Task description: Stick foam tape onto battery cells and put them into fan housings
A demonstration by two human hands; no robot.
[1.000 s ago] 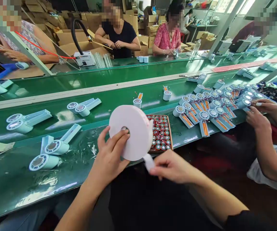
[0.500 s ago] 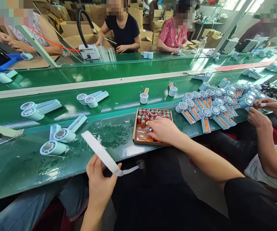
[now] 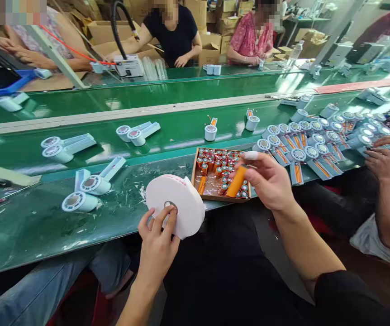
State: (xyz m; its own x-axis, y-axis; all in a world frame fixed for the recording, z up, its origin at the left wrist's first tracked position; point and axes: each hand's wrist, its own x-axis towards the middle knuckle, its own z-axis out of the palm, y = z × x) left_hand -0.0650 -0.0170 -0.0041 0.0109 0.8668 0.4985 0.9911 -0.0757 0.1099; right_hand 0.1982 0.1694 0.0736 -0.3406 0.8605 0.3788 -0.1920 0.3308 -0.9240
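Through the head camera I see the left hand [image 3: 157, 246] gripping a roll of white tape [image 3: 181, 192], its fingertips hooked at the core hole and the roll's flat side tilted up towards me. I have the right hand [image 3: 273, 181] pinching one orange cylindrical battery cell [image 3: 235, 182] between thumb and fingers; a white wrap covers one fingertip. The cell is held at a slant in front of the right part of a shallow cardboard tray [image 3: 211, 197], which sits at the near edge of the green workbench [image 3: 120, 217]. I cannot tell whether the cell touches the tray. Inside, wired cells [image 3: 218, 158] stand mostly upright, and one lies near the front left corner.

To the right of the tray I see a dense cluster of pale-blue round-headed housings [image 3: 298, 155], several with orange inserts in their handles. Three similar housings [image 3: 95, 185] lie left of the roll. At the far right, a co-worker's hands [image 3: 385, 163] are beside the cluster.
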